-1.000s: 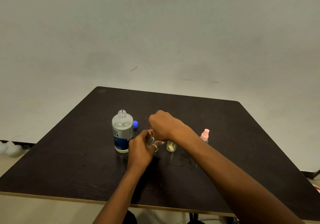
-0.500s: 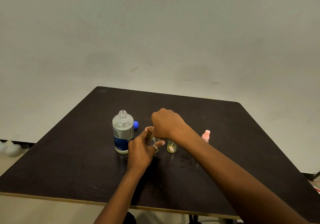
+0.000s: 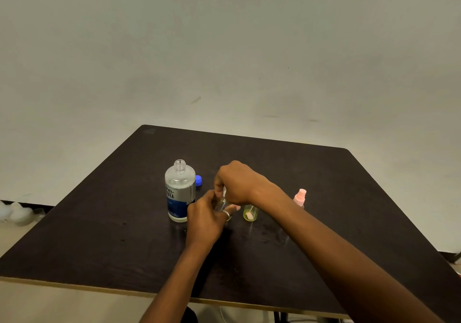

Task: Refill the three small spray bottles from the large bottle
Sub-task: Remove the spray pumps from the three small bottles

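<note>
Hardly anything moved: our left hand [image 3: 205, 219] still grips the small clear spray bottle [image 3: 221, 204] mid dark table [image 3: 324, 173], right hand [image 3: 239, 183] pinching its top. Uncapped blue-labelled large bottle [image 3: 180, 190] stands just beside.

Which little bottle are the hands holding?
The clear bottle beside the large bottle: the left hand grips it and the right hand pinches its top. The yellow-green bottle and the pink-topped bottle stand unheld to the right.

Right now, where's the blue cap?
Head view: the blue cap lies on the table, just right of and behind the open large bottle, left of the right hand.
</note>
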The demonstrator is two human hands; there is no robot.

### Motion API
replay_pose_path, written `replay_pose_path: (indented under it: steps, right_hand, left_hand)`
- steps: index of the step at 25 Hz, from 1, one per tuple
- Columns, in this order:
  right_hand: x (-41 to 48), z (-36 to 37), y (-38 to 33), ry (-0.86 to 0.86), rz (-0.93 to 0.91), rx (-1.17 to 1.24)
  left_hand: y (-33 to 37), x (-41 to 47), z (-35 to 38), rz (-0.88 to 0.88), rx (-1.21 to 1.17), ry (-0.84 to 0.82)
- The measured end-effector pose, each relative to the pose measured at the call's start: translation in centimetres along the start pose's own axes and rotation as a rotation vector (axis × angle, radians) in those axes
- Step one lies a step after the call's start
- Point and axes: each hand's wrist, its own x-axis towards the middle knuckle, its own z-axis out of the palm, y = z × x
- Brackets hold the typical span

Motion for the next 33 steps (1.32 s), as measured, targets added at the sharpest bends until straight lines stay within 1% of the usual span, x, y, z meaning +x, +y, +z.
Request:
replay_pose_path:
  steps: [2, 4, 6, 8, 11, 16, 18, 19, 21, 23, 25, 29, 33]
  right_hand:
    - [0.0, 0.0, 0.3, 0.007, -0.004, 0.026]
    - [0.2, 0.0, 0.3, 0.089, 0.039, 0.034]
    - [0.1, -0.1, -0.1, 0.178, 0.130, -0.041]
    - [-0.1, 0.2, -0.5, 0.204, 0.163, -0.138]
    - [-0.4, 0.4, -1.1, 0.127, 0.114, -0.162]
    - [-0.1, 0.2, -0.4, 0.008, 0.004, -0.027]
    - [-0.1, 0.2, -0.1, -0.021, -0.005, 0.007]
    - [-0.1, 0.1, 0.0, -0.012, 0.006, 0.013]
    - [-0.2, -0.3, -0.1, 0.059, 0.059, -0.016]
    - [-0.4, -0.7, -0.3, 0.158, 0.129, -0.095]
    - [-0.5, -0.7, -0.6, 0.197, 0.168, -0.171]
    - [-0.7, -0.3, -1.2, 0.128, 0.125, -0.208]
    - [-0.7, -0.7, -0.5, 0.040, 0.055, -0.099]
  left_hand:
    - [0.0, 0.0, 0.0, -0.012, -0.009, -0.011]
    - [-0.1, 0.0, 0.0, -0.016, -0.007, -0.012]
    - [0.0, 0.0, 0.0, -0.004, 0.011, -0.007]
    - [0.1, 0.1, 0.0, 0.002, 0.021, -0.009]
    - [0.2, -0.1, -0.2, 0.009, 0.009, -0.019]
    - [0.0, 0.0, -0.2, 0.014, -0.022, -0.032]
    - [0.1, -0.1, -0.2, 0.018, -0.029, -0.027]
    - [0.2, -0.1, -0.2, 0.014, -0.034, -0.023]
    - [0.3, -0.1, -0.2, -0.005, -0.026, -0.017]
    - [0.2, 0.0, -0.1, -0.025, -0.010, -0.018]
    - [0.2, 0.0, -0.1, -0.031, -0.004, -0.018]
    - [0.2, 0.0, -0.1, -0.035, 0.005, -0.014]
    - [0.1, 0.0, -0.2, -0.018, -0.019, -0.027]
